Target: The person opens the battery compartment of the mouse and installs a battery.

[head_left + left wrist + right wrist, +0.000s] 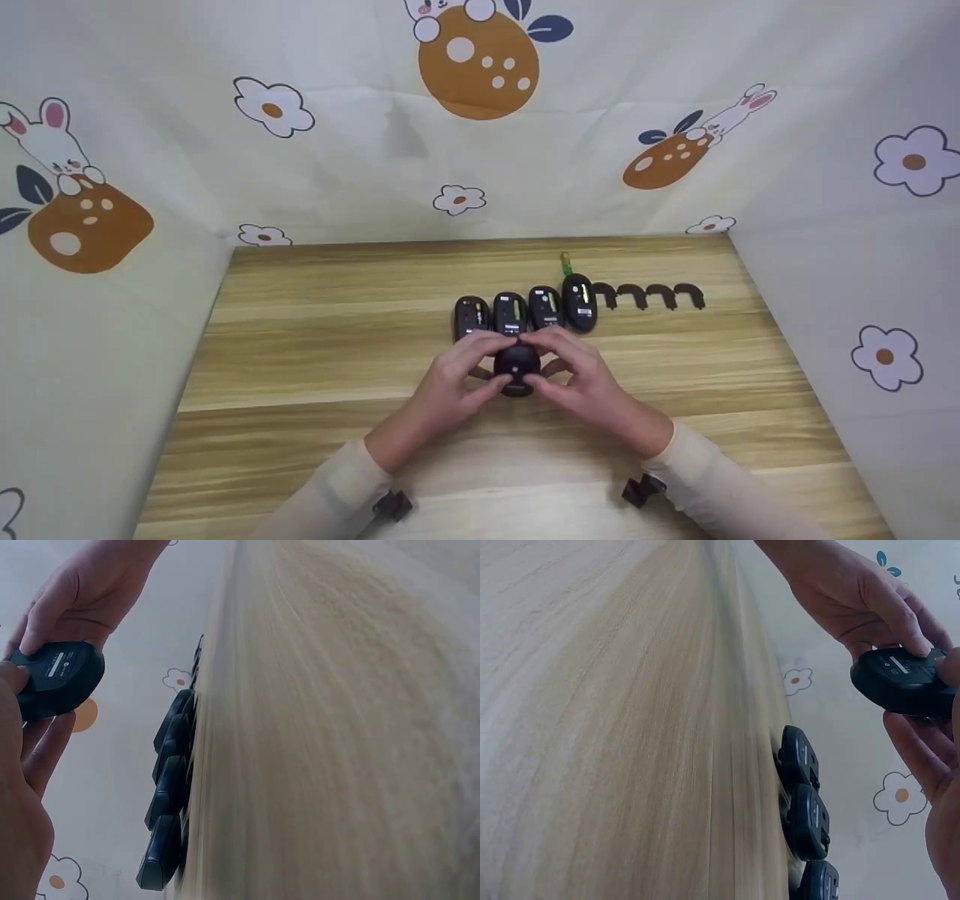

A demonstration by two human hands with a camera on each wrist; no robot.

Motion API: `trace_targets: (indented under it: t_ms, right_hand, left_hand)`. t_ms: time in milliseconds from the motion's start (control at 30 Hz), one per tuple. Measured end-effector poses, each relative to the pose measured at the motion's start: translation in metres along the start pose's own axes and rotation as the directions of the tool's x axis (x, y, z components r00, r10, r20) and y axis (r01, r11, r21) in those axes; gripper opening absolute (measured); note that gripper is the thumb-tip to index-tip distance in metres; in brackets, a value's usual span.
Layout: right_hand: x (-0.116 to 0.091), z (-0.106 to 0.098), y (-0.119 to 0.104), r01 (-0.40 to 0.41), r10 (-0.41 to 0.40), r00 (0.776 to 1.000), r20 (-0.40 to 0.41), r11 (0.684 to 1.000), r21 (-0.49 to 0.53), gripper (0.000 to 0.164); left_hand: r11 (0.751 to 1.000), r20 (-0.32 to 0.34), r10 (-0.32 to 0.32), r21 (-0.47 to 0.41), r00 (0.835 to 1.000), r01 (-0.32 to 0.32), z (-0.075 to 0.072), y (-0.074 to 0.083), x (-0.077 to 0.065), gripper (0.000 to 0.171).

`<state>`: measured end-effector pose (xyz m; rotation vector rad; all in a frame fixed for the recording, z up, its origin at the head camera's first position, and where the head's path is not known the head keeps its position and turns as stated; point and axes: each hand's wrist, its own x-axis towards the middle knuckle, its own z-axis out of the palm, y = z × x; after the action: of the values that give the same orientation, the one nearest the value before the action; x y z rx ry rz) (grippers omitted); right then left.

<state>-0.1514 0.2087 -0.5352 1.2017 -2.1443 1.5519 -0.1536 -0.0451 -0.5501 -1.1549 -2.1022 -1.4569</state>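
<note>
Both hands hold one black computer mouse [517, 367] above the wooden table, in the middle of the head view. My left hand [457, 379] grips its left side and my right hand [585, 379] its right side, with both thumbs on the upward face. That face carries a printed label, visible on the mouse [64, 675] in the left wrist view and on the mouse [900, 679] in the right wrist view. Just beyond the hands, several black mice [510, 311] lie in a row, undersides up, with yellow-green batteries showing in their open slots.
A small green and gold strip [565, 262] sticks out behind the rightmost mouse [579, 304]. To its right, several dark curved pieces [660, 294] lie in a line. The wooden table [315, 360] meets a patterned cloth backdrop [337, 165] at the back and sides.
</note>
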Motion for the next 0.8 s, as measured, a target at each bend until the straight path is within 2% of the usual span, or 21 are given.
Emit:
trace_targets:
  t_ms: [100, 233, 333, 433, 533, 633, 800]
  right_hand:
    - [-0.0004, 0.0009, -0.0009, -0.045, 0.045, 0.999, 0.000, 0.999, 0.012, 0.057]
    - [-0.0010, 0.0019, -0.0016, -0.111, 0.111, 0.994, 0.001, 0.993, 0.033, 0.056]
    - [-0.0014, 0.0028, -0.0024, -0.148, 0.148, 0.989, -0.003, 0.988, 0.050, 0.057]
    - [-0.0016, 0.0038, -0.0026, -0.178, 0.179, 0.984, -0.004, 0.981, 0.072, 0.057]
    - [-0.0017, 0.0041, -0.0023, -0.204, 0.204, 0.979, 0.002, 0.976, 0.082, 0.055]
    - [-0.0017, 0.0038, -0.0018, -0.228, 0.228, 0.974, 0.012, 0.970, 0.089, 0.053]
    - [-0.0014, 0.0022, -0.0024, -0.313, 0.309, 0.950, 0.051, 0.942, 0.121, 0.052]
  left_hand:
    - [0.999, -0.003, -0.028, -0.030, 1.000, 0.028, 0.0004, 0.0006, -0.0003, 0.052]
    - [0.984, 0.012, -0.125, -0.126, 0.992, 0.126, 0.0006, 0.0018, -0.0015, 0.050]
    - [0.948, 0.036, -0.225, -0.220, 0.974, 0.228, 0.0004, 0.0035, -0.0019, 0.048]
    - [0.912, 0.058, -0.305, -0.270, 0.951, 0.309, -0.0002, 0.0046, -0.0012, 0.047]
    - [0.884, 0.079, -0.363, -0.286, 0.929, 0.370, -0.0009, 0.0051, -0.0005, 0.046]
    - [0.865, 0.094, -0.396, -0.296, 0.913, 0.406, -0.0009, 0.0054, 0.0002, 0.047]
    - [0.857, 0.105, -0.421, -0.281, 0.901, 0.433, 0.0004, 0.0047, -0.0001, 0.048]
